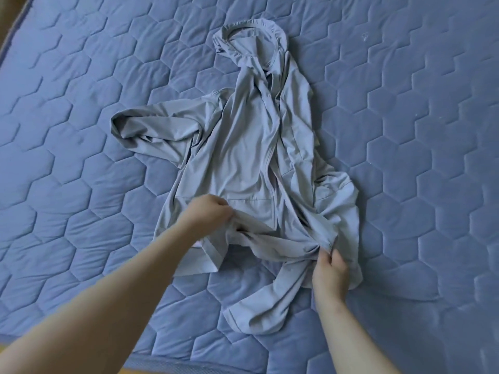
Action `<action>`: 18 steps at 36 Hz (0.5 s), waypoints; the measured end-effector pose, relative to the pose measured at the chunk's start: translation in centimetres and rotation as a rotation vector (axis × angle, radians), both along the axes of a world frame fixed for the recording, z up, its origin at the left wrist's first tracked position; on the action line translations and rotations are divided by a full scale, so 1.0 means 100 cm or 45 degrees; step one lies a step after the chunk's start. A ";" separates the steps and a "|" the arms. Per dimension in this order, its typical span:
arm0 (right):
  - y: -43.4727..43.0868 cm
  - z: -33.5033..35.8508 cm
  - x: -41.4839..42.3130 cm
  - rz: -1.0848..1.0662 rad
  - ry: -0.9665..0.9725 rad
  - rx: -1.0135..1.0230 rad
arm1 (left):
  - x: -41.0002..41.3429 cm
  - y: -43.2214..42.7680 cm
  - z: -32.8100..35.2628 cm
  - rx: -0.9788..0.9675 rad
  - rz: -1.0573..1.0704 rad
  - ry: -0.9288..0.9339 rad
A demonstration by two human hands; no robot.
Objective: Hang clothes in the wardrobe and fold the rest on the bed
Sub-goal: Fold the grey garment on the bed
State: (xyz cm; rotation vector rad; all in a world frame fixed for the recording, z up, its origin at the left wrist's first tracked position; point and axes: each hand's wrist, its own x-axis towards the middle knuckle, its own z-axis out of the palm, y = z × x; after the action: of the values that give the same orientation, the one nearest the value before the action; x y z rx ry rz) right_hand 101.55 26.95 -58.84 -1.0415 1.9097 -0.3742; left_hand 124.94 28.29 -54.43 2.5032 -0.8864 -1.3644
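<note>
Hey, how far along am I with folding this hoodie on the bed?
Done: the grey hooded zip jacket lies front up on the blue hexagon-quilted mattress, hood at the far end. In hand: your left hand grips the hem and your right hand pinches bunched fabric near the lower edge. Left: the sleeves are crumpled and nothing is folded yet. No wardrobe in view.

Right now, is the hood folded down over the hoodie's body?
No, the hood lies stretched out on the mattress, past the body of the hoodie, at its far end.
</note>
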 end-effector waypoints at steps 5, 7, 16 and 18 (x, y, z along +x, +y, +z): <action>0.001 -0.003 -0.007 0.069 0.064 0.049 | -0.004 -0.028 0.040 0.223 -0.253 -0.079; 0.000 -0.003 -0.008 0.077 0.067 0.031 | -0.002 -0.032 0.050 0.296 -0.272 0.021; 0.008 0.003 0.006 0.020 -0.043 -0.144 | -0.052 -0.039 0.000 -0.074 -0.113 0.105; 0.017 0.005 0.012 0.335 -0.034 -0.235 | -0.061 -0.018 -0.025 0.017 -0.262 0.085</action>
State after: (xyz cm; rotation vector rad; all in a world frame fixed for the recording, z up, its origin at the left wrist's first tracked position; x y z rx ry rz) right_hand 102.71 28.65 -58.35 -1.3845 1.7103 -0.4154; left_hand 118.87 26.47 -56.92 2.4160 -1.1507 -1.5085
